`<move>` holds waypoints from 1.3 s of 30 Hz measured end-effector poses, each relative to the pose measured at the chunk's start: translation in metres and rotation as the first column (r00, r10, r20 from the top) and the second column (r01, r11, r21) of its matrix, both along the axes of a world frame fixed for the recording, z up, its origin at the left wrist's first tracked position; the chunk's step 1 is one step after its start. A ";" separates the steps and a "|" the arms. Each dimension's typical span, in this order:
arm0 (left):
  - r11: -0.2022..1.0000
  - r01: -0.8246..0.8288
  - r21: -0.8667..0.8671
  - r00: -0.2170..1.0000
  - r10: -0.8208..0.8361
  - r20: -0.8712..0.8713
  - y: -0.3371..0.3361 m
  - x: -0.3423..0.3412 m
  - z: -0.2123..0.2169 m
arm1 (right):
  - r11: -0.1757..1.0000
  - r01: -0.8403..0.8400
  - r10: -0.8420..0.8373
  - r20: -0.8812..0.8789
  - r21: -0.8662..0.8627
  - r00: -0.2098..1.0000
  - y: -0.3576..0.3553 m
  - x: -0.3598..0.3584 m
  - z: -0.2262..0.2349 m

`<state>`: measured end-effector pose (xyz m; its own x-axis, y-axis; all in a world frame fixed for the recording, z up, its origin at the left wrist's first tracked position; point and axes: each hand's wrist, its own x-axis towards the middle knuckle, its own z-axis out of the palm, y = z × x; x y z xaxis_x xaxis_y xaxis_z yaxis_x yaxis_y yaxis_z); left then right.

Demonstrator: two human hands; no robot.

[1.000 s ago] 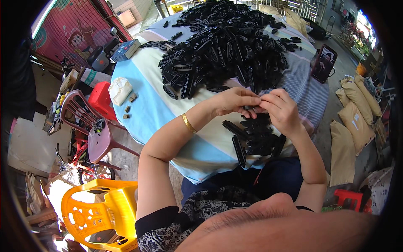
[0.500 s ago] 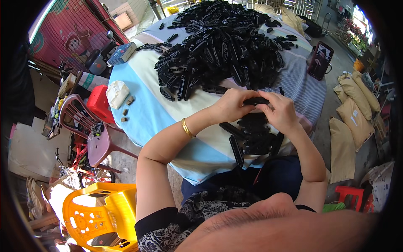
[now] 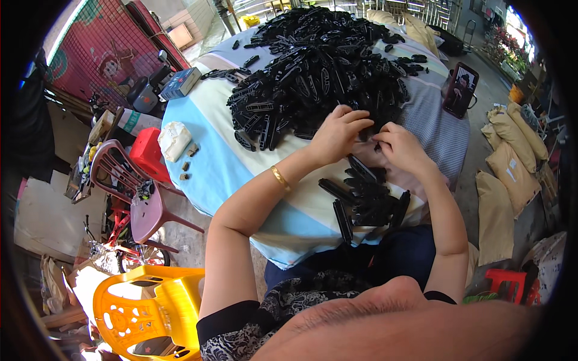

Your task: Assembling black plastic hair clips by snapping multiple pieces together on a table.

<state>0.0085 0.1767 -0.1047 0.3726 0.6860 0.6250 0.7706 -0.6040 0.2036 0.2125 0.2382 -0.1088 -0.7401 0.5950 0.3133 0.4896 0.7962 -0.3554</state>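
A large heap of black, elongated plastic pieces (image 3: 313,78) covers the far half of a cloth-covered round table (image 3: 223,162). At the heap's near edge is my left hand (image 3: 338,135), fingers bent and closing among dark pieces; what lies between them is hidden. Beside it my right hand (image 3: 402,147) pinches a small black piece (image 3: 377,146) between thumb and fingertips. Closer to my body, a smaller group of long black pieces (image 3: 370,201) lies on the cloth, several overlapping, below my two hands.
A phone (image 3: 460,89) stands upright at the table's right edge. On the left lie a blue box (image 3: 180,83), a crumpled white bag (image 3: 174,141) and small brownish bits (image 3: 185,166). A purple chair (image 3: 147,213), a yellow chair (image 3: 141,307) and tan sacks (image 3: 509,165) surround the table.
Both hands have let go of the long black piece they held together. It appears to lie on the near group now. The hands have moved apart, the left one up to the heap.
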 end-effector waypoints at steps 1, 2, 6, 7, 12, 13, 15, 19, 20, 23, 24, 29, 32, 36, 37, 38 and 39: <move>0.996 -0.062 0.063 0.987 0.071 -0.147 0.003 -0.001 -0.003 | 1.000 -0.002 0.002 0.001 -0.001 1.000 -0.001 0.001 0.001; 0.996 -0.065 0.061 0.987 0.073 -0.146 0.006 -0.002 -0.008 | 0.999 -0.051 0.051 -0.013 0.018 0.999 -0.001 0.003 0.002; 0.996 -0.083 0.027 0.924 0.087 -0.373 0.009 -0.002 -0.012 | 0.997 -0.079 0.079 -0.017 0.025 0.997 0.000 0.009 -0.002; 0.995 -0.096 0.008 0.916 0.092 -0.391 0.007 -0.002 -0.010 | 0.997 -0.076 0.076 -0.017 0.025 0.997 -0.001 0.009 -0.002; 1.000 0.021 -0.013 0.972 -0.017 0.236 -0.004 0.009 -0.003 | 0.953 -0.079 -0.075 -0.479 -0.293 0.875 -0.009 0.005 -0.004; 0.956 0.130 -0.262 0.871 0.016 0.491 -0.006 0.010 0.000 | 0.942 -0.089 -0.117 -0.564 -0.324 0.817 -0.012 0.004 -0.002; 0.763 0.500 -0.411 0.539 0.098 0.837 -0.006 0.008 -0.002 | 0.959 -0.072 -0.114 -0.603 -0.276 0.790 -0.021 0.005 0.004; 0.643 0.667 -0.375 0.334 0.192 0.923 -0.013 0.011 -0.007 | 0.998 -0.009 0.042 -0.626 0.056 0.779 -0.040 -0.002 0.021; 0.643 0.668 -0.375 0.335 0.190 0.923 -0.013 0.012 -0.008 | 0.981 -0.001 0.122 -0.613 0.194 0.781 -0.041 -0.004 0.023; 0.641 0.666 -0.382 0.338 0.197 0.920 -0.015 0.015 -0.010 | 0.951 -0.022 0.189 -0.522 0.309 0.832 -0.044 -0.004 0.026; 0.661 0.645 -0.383 0.342 0.198 0.918 -0.016 0.016 -0.009 | 0.930 -0.014 0.213 -0.509 0.366 0.834 -0.045 -0.005 0.026; 0.706 0.587 -0.395 0.351 0.217 0.911 -0.017 0.015 -0.010 | 0.899 0.010 0.205 -0.441 0.438 0.874 -0.048 -0.005 0.025; 0.721 0.577 -0.385 0.334 0.222 0.916 -0.018 0.016 -0.012 | 0.877 0.018 0.208 -0.413 0.480 0.887 -0.051 -0.007 0.027; 0.676 0.678 -0.290 0.217 0.193 0.957 -0.016 0.016 -0.016 | 0.951 0.073 0.107 -0.544 0.299 0.832 -0.051 -0.007 0.026; 0.646 0.716 -0.265 0.176 0.200 0.964 -0.017 0.017 -0.013 | 0.993 0.046 0.028 -0.592 0.109 0.806 -0.051 -0.006 0.024; 0.647 0.715 -0.265 0.175 0.201 0.964 -0.018 0.017 -0.011 | 0.993 0.044 0.028 -0.591 0.108 0.806 -0.052 -0.005 0.024; 0.586 0.764 -0.270 0.135 0.264 0.955 -0.019 0.018 -0.009 | 0.999 0.027 0.002 -0.616 0.038 0.788 -0.054 -0.005 0.026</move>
<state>0.0269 0.1574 -0.1137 0.1804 0.9791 0.0938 -0.4861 0.0059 0.8739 0.2078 0.1847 -0.0831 -0.3738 0.5782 0.7253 0.1888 0.8130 -0.5508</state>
